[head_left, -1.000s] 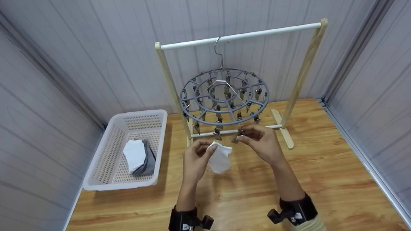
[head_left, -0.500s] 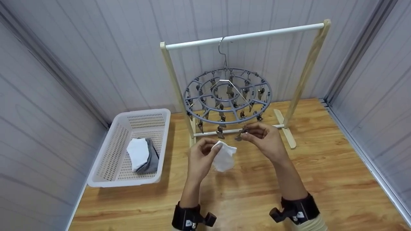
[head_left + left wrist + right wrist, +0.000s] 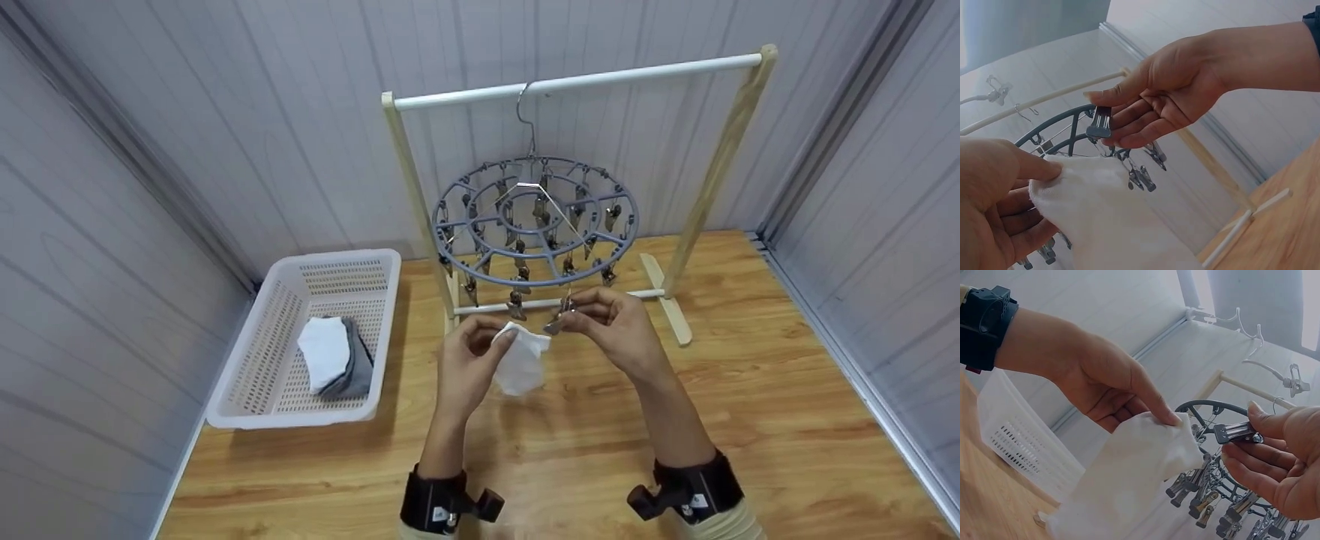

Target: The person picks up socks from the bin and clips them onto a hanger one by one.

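Your left hand (image 3: 466, 367) pinches the white cloth (image 3: 519, 367) at its upper edge, thumb on top, fingers curled behind, and the rest of the piece hangs loose above the worktop (image 3: 570, 450); your right hand (image 3: 619, 334) grips a metal clip (image 3: 1235, 433) between thumb and fingers, its mouth end turned toward the cloth, just beside that upper edge, with a small gap showing in the right wrist view. Both hands sit just below the front rim of the round hanger (image 3: 531, 232), blue-grey, more clips dangling from its rings. It hooks onto the white bar (image 3: 637, 77) of a rack with wooden uprights (image 3: 724, 165). To your left, the white plastic basket (image 3: 296, 421), perforated sides, standing on the worktop near the rack; inside, a second white cloth (image 3: 325, 352) lies partly over a grey cloth (image 3: 361, 371). You wear a black wrist strap (image 3: 697, 491) on each arm, pale sleeve (image 3: 727, 525) showing below the right one
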Demonstrator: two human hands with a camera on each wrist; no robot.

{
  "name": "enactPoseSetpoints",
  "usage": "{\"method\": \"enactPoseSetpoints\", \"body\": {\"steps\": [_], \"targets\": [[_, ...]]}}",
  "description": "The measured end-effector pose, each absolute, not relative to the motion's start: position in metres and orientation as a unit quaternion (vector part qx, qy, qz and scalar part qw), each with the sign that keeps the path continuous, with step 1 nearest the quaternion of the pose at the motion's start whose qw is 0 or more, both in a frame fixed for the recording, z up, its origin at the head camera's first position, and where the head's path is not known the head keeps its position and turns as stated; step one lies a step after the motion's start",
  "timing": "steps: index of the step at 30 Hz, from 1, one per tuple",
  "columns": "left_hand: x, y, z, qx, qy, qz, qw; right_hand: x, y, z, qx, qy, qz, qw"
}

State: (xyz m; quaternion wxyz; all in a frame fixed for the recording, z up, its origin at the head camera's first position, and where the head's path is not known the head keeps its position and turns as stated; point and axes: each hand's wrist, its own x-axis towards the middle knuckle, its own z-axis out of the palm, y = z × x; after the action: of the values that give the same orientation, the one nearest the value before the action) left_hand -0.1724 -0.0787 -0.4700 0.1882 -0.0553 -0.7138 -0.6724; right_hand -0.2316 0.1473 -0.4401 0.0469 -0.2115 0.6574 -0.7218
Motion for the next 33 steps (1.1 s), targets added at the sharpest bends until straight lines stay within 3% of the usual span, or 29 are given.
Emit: {"method": "enactPoseSetpoints", "body": {"steps": [33], "targets": [[-0.1713, -0.0768, -0.4699, -0.051, -0.703, -0.688, 0.174, -0.2287, 0.1389, -0.4452, -0.251, 0.627, -0.738, -0.002]]}}
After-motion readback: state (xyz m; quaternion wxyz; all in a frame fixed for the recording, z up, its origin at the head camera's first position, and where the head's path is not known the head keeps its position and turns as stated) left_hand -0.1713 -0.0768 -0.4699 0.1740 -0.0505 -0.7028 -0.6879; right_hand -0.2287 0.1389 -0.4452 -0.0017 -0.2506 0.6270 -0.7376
